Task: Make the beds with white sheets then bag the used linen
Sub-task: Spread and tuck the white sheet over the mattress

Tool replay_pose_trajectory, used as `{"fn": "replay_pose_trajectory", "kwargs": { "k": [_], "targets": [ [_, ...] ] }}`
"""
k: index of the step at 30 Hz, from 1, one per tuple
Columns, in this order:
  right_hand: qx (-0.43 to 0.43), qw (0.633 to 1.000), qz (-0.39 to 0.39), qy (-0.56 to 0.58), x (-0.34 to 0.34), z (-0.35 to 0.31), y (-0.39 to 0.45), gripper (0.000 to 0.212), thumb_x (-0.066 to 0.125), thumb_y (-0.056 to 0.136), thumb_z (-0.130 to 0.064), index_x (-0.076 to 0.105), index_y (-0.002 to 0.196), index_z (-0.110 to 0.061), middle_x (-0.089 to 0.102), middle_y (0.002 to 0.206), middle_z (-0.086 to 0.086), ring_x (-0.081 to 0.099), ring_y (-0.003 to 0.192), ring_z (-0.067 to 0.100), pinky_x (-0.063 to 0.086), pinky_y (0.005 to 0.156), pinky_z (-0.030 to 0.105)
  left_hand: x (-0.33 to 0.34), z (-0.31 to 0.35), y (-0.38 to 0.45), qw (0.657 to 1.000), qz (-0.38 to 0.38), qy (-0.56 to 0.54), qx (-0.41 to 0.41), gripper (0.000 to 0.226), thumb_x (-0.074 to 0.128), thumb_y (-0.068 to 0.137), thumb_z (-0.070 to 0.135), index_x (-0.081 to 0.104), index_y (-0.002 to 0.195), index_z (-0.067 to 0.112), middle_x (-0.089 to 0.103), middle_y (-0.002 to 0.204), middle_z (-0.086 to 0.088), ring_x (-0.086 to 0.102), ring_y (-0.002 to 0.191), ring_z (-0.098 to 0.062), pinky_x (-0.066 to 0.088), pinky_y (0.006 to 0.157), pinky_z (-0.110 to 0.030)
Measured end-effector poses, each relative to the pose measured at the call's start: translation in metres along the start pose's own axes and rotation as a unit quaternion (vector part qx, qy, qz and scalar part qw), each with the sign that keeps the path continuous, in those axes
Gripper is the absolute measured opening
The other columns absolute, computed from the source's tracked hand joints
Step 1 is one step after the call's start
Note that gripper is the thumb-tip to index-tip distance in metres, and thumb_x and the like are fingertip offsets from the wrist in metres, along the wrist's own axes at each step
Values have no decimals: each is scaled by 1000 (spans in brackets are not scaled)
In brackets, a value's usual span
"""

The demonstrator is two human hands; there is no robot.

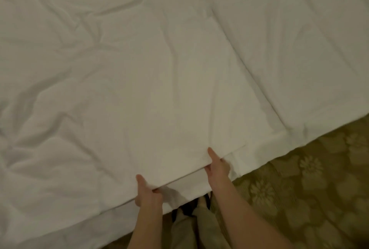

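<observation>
A white sheet (pixel 139 89) lies folded over on the bed, its folded layer ending in a straight edge that runs up to the right. Under it a second white layer (pixel 289 59) covers the rest of the bed. My left hand (pixel 147 192) pinches the near hem of the top layer, thumb on top and fingers underneath. A little to the right, my right hand (pixel 216 166) pinches the same hem the same way. The sheet is wrinkled on the left half.
The bed's near edge runs diagonally from lower left to upper right. Olive carpet with a flower pattern (pixel 309 188) fills the lower right. My legs and dark shoes (pixel 191 208) stand against the bed edge. A dark strip shows at the far upper left corner.
</observation>
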State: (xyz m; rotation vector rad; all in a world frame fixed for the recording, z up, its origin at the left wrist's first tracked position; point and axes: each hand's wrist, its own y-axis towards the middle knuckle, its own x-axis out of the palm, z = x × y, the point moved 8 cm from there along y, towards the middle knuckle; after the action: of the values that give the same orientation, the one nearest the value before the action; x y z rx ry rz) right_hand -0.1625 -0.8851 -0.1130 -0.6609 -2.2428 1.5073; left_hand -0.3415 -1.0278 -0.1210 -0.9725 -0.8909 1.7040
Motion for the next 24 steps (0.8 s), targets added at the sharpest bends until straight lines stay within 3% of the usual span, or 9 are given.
{"fn": "replay_pose_trajectory", "kwargs": {
  "k": [4, 7, 9, 13, 16, 19, 22, 24],
  "targets": [
    [24, 997, -6, 72, -7, -17, 6, 39, 76, 82, -15, 62, 117, -4, 67, 109, 14, 63, 93, 23, 55, 79, 34, 11, -21, -6, 998, -50, 26, -36, 57, 69, 87, 40, 49, 136, 18, 61, 116, 3, 60, 87, -13, 46, 98, -27],
    [-32, 993, 0, 117, -12, -58, 21, 43, 76, 83, -19, 62, 121, -4, 66, 116, 13, 64, 99, 23, 58, 65, 27, 35, -55, -23, 982, -161, 87, -54, 40, 60, 94, 37, 56, 131, 22, 57, 131, 3, 56, 118, -17, 42, 106, -29],
    [-66, 990, 0, 124, -17, -80, 29, 39, 74, 84, -13, 63, 119, -3, 66, 116, 12, 64, 94, 21, 59, 65, 27, 51, -81, -37, 973, -192, 92, -91, 36, 69, 89, 35, 62, 123, 24, 60, 130, -1, 56, 119, -19, 45, 103, -29],
    [-61, 996, 3, 71, -32, -91, 39, 33, 73, 83, -7, 63, 114, -3, 67, 107, 10, 64, 86, 18, 55, 80, 33, 57, -106, -46, 980, -161, 106, -52, 56, 74, 84, 36, 55, 131, 11, 62, 124, -4, 58, 112, -20, 48, 98, -31],
    [-17, 1000, -15, 14, -50, -95, 46, 39, 72, 84, -8, 59, 120, 1, 66, 101, 11, 64, 85, 18, 53, 70, 27, 36, -101, -47, 992, -74, 105, -15, 37, 69, 89, 25, 56, 118, 5, 63, 112, -7, 60, 87, -16, 53, 84, -28],
    [-64, 997, 10, -41, -79, -144, 54, 34, 72, 86, -14, 62, 115, -2, 68, 106, 13, 65, 85, 18, 54, 72, 26, 28, -119, -63, 992, -87, 90, -33, 21, 58, 96, 29, 59, 93, 8, 62, 120, -12, 65, 69, -16, 58, 54, -28],
    [-101, 993, 56, -28, -110, -214, 66, 37, 76, 82, -27, 61, 110, -9, 67, 101, 8, 66, 89, 18, 54, 71, 28, 37, -173, -101, 959, -132, 239, -76, 35, 57, 93, 42, 59, 84, 8, 64, 78, -12, 59, 48, -20, 45, 47, -27],
    [-72, 996, 35, -46, -115, -248, 78, 29, 75, 82, -31, 63, 98, -10, 66, 99, 8, 65, 88, 18, 52, 69, 27, 74, -216, -144, 927, -205, 301, -88, 40, 58, 92, 44, 60, 82, 4, 65, 63, -8, 61, 54, -21, 47, 52, -27]
  ]
}}
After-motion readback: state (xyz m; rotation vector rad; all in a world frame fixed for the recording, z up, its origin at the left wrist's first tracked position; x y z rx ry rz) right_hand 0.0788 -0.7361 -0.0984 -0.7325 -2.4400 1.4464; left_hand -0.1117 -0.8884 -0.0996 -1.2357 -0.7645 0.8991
